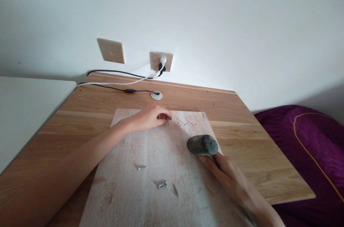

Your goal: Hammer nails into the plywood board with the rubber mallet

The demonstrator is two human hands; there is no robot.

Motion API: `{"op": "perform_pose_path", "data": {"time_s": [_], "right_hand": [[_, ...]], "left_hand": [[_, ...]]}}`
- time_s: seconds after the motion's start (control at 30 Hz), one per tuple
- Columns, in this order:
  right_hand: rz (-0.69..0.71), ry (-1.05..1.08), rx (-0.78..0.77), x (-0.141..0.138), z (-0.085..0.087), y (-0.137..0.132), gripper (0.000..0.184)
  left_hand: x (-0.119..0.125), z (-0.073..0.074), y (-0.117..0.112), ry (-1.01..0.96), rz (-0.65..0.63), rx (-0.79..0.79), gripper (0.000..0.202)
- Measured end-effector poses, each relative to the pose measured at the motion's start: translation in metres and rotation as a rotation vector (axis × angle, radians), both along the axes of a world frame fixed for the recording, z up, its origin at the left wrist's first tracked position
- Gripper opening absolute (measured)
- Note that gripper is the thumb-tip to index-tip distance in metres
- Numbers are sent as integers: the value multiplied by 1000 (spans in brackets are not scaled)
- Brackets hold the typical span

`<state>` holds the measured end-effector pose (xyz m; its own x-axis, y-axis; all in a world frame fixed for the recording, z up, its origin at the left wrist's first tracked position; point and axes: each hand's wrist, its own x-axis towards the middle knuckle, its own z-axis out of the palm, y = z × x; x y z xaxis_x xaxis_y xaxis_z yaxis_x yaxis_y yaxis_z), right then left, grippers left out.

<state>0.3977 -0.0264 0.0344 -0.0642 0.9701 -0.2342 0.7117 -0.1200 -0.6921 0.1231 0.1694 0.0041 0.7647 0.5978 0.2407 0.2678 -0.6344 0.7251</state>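
Note:
My right hand [224,171] is wrapped round the handle of a hammer [201,144] with a thick, worn dark-grey head, raised above the right side of a whitewashed wooden board [126,191]. Near the board's far edge, my left hand [152,116] pinches what looks like a small nail [167,119], mostly hidden by the fingers. Just right of those fingertips, a thin metal nail [185,123] and another nail [195,124] stick up from the board. Closer to me lie several loose silver fasteners, among them one at the left [142,167], a pair [162,184] and a pointed one [176,190].
Under the board is a wooden table [249,151]. Cables [118,83] run along its back to a wall socket [161,61], near a round cable grommet [156,95]. A white surface [29,112] adjoins at left; purple fabric [309,141] lies beyond the right edge.

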Motion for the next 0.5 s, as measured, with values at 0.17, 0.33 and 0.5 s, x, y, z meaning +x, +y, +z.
{"op": "perform_pose_path", "data": {"time_s": [0.17, 0.33, 0.5], "right_hand": [[-2, -9, 16, 0, -1, 0, 40], [0, 5, -1, -1, 0, -2, 41], [-7, -24, -8, 0, 0, -3, 43]], "left_hand": [[3, -3, -5, 9, 44, 0, 20], [5, -1, -11, 73, 63, 104, 19], [6, 2, -12, 83, 35, 133, 21]]}}
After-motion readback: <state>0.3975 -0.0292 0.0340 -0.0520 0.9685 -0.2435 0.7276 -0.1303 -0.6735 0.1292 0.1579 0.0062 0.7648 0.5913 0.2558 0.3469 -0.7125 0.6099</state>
